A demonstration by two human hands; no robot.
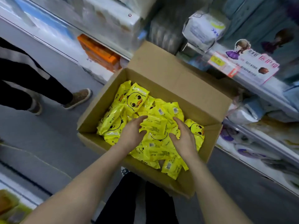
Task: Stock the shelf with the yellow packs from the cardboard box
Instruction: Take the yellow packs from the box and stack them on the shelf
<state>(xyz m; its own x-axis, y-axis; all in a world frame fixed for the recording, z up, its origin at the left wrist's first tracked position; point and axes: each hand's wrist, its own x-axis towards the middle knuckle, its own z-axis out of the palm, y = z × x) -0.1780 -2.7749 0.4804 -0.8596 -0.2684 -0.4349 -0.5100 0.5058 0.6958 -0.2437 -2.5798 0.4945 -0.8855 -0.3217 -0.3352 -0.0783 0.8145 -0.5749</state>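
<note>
An open cardboard box [163, 75] stands on the floor in front of me, filled with several yellow packs [137, 97] printed with a duck face, lying in a loose heap. Both my hands reach down into the box. My left hand [131, 131] rests with spread fingers on the packs at the middle. My right hand [184, 135] lies just to its right, fingers apart, touching the packs. One yellow pack [156, 125] lies between the two hands. Neither hand has closed around a pack.
Shelves [258, 92] with white and pastel packs and a pink price sign [252, 65] run along the right. More shelves with orange boxes [98, 52] stand behind the box on the left. Another person's legs and shoes [77, 97] stand on the grey floor at left.
</note>
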